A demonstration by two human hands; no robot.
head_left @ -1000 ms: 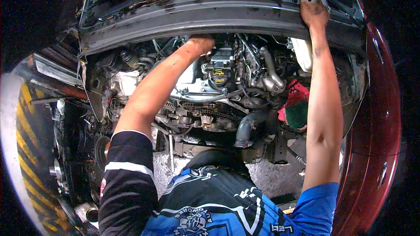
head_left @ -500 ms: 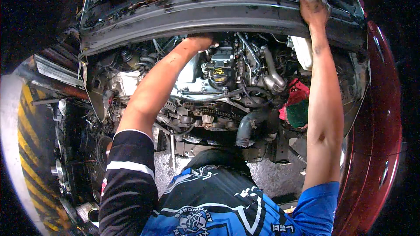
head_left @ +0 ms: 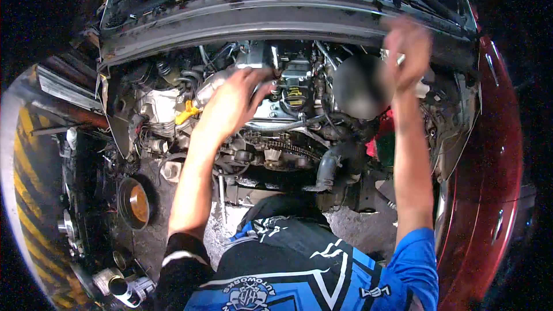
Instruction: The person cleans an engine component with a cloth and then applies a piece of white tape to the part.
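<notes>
One round black cap (head_left: 295, 100) sat near the front edge of the engine (head_left: 264, 112), right of the spread fingers of the nearer left hand (head_left: 235, 97). The right hand (head_left: 410, 53) was too blurred to tell its grip.

The grey floor (head_left: 357, 231) is lit; at left curves a yellow-and-black striped band (head_left: 36, 210), with darkness around.

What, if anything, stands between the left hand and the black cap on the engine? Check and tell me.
Nothing visible does. The left hand is over the engine, and the black cap lies just right of that hand, unobstructed in this view. The hand's height cannot be told.
</notes>
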